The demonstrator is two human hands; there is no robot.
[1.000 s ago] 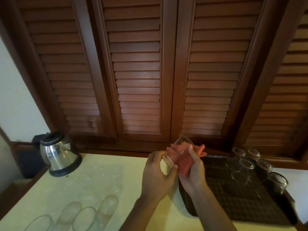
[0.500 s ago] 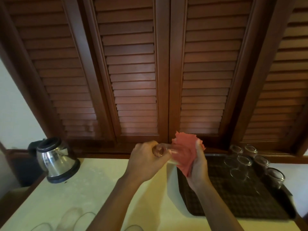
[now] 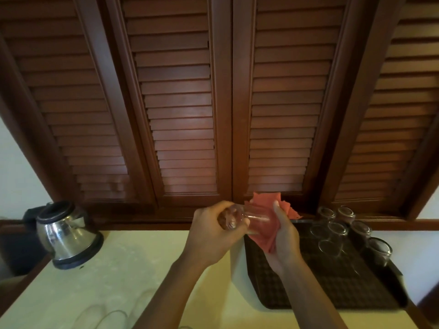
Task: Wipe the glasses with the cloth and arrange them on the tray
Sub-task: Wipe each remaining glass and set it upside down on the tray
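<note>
A clear glass point(image 3: 251, 218) lies sideways in the air above the counter's middle, its base gripped by my left hand point(image 3: 213, 236). My right hand point(image 3: 283, 238) holds a pink-red cloth point(image 3: 263, 231) wrapped around the glass's open end. To the right lies a dark checked tray point(image 3: 332, 288). Several clear glasses point(image 3: 337, 231) stand upside down at its far right corner. Rims of more glasses point(image 3: 111, 317) show faintly at the counter's near left edge.
A steel electric kettle point(image 3: 67, 236) stands at the counter's back left. Brown louvred shutters point(image 3: 218, 103) fill the wall behind. The pale counter point(image 3: 133, 269) ends at a wooden edge on the left.
The glass has turned from tilted upward to lying sideways, its base toward my left hand. Both hands rose slightly, and the view tilted up, hiding most of the near-left glasses.
</note>
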